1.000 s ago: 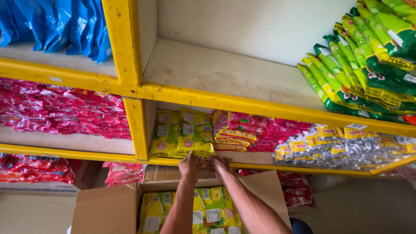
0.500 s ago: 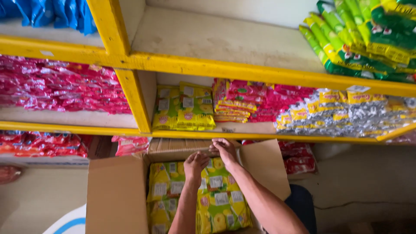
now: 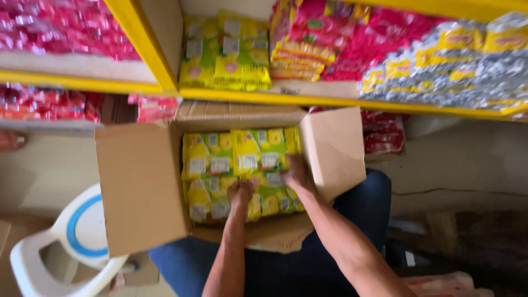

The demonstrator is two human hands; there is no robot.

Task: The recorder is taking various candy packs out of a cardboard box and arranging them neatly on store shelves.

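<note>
Packets [image 3: 236, 165], yellow and green with white label patches, lie flat in rows inside an open cardboard box [image 3: 140, 187] that rests on the person's lap, just below the yellow shelf [image 3: 275, 99]. Box flaps stand open to left and right; the right flap [image 3: 334, 151] rises beside the right forearm.

Left hand [image 3: 241, 193] is down in the box, fingers curled onto a packet near the middle of the front row; the picture is too blurred to tell whether it grips the packet or only presses on it. Right hand [image 3: 296, 173] lies on the packets at the right end of the box, fingers bent over an edge; how tightly it closes cannot be told either.

On the shelf above the box sits a stack of like yellow-green packets [image 3: 225, 55], with red packets [image 3: 330, 44] just beside it and silver-and-yellow packets [image 3: 451, 71] further right. More pink-red packets [image 3: 49, 33] fill the bay at left, beyond the yellow upright [image 3: 143, 44]. A white plastic stool [image 3: 71, 242] with a blue ring stands low at left, partly covered by the left flap. Blue trousers [image 3: 363, 203] show beneath the box.
</note>
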